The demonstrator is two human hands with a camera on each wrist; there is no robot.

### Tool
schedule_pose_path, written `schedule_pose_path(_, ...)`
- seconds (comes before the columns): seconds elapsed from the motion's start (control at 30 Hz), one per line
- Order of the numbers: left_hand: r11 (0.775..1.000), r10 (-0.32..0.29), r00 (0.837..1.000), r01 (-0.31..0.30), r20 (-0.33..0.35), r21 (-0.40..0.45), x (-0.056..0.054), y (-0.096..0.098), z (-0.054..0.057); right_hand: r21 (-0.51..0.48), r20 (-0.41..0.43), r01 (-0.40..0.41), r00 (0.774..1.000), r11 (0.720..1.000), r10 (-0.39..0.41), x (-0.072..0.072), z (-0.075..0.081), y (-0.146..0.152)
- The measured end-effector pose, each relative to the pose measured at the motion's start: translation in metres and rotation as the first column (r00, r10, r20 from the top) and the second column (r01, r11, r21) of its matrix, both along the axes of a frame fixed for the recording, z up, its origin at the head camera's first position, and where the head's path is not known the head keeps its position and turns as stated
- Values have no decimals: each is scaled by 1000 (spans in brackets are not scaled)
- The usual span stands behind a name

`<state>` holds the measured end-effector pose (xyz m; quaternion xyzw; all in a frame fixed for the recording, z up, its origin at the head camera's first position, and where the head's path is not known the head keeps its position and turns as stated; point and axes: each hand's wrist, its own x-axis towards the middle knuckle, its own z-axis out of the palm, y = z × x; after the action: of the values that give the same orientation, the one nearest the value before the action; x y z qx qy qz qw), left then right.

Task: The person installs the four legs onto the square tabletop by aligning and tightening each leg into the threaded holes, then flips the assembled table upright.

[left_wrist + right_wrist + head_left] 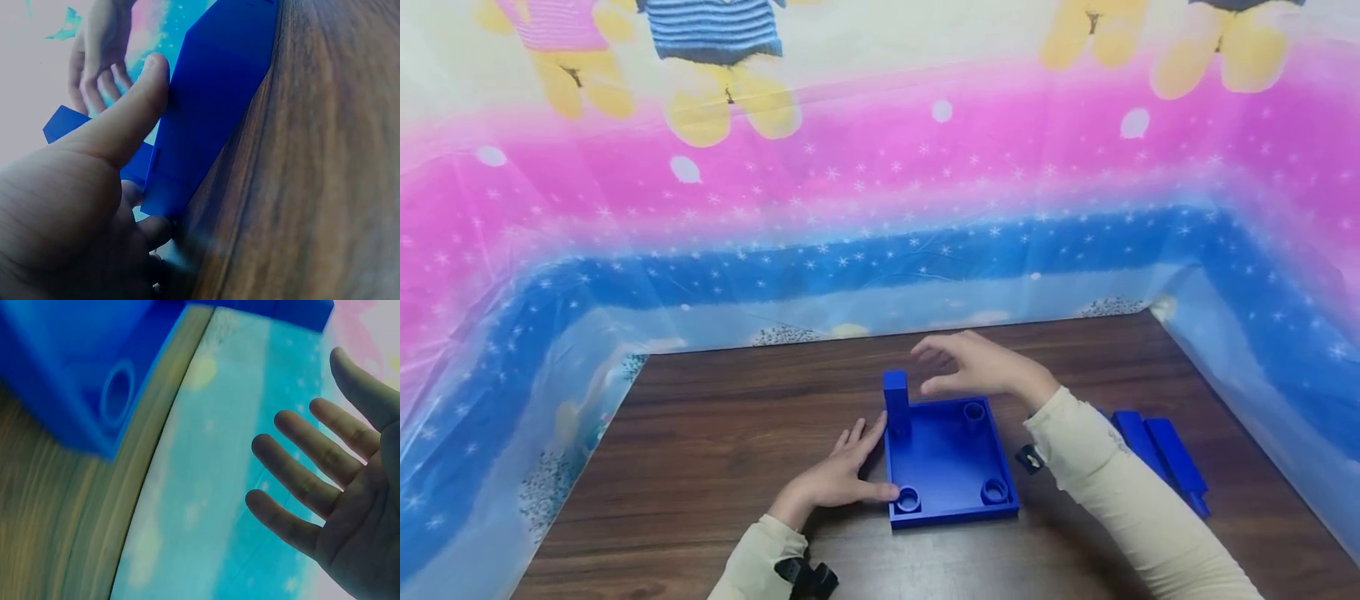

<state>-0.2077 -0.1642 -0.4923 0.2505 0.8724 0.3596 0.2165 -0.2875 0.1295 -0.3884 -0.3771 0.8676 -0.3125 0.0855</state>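
A square blue tray-like base (951, 458) with raised walls lies on the table, round sockets showing at three of its corners. At its far left corner a blue square post (896, 400) stands upright. My left hand (838, 477) rests against the base's left wall, thumb near the front left socket (908, 500) and fingers stretched toward the post. In the left wrist view the thumb (140, 103) lies along the blue wall. My right hand (988, 367) hovers over the base's far side, right of the post, fingers spread and holding nothing.
Blue posts (1176, 454) lie on the dark wooden table (737, 433) to the right, partly behind the right sleeve (1120, 475). A patterned pink and blue cloth (880, 208) borders the table at the back and sides.
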Motion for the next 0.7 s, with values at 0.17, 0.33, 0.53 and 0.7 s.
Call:
schedule_pose_path(0.17,1000,-19,1000,19,-21,4,1,-1,0,5,-22,103,994,995,-102,0,9,41)
schedule_pose_path(0.33,1000,-26,999,26,-26,9,1,0,-1,9,-25,191,981,982,-190,7,18,79)
schedule_pose_path(0.53,1000,-24,999,24,-28,2,1,1,0,91,-105,344,936,935,-335,22,9,126)
schedule_pose_path(0.7,1000,-14,999,14,-32,-1,2,0,1,221,-104,440,898,870,-428,38,-7,146)
